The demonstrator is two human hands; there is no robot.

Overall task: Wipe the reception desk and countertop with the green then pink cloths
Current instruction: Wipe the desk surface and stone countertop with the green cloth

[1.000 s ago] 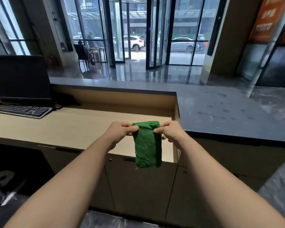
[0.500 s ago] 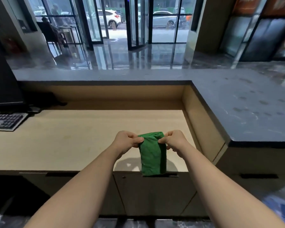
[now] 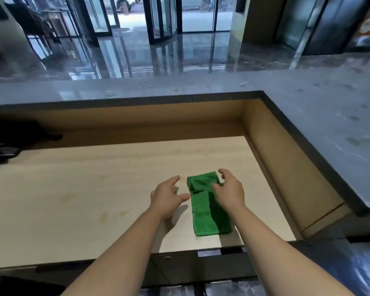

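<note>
A glossy dark stone floor (image 3: 179,56) reflects daylight from tall black-framed glass doors (image 3: 162,16); parked cars (image 3: 197,2) stand outside, and a tan pillar (image 3: 257,18) rises beside the doors.

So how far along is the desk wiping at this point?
Barely started. Done: the folded green cloth lies flat on the wooden desk. In hand: nothing is gripped; the left hand is open beside the cloth, the right hand open over its far end. Left: yellowish stains on the desk, the spotted grey countertop, and the pink cloth, which isn't in view.
</note>
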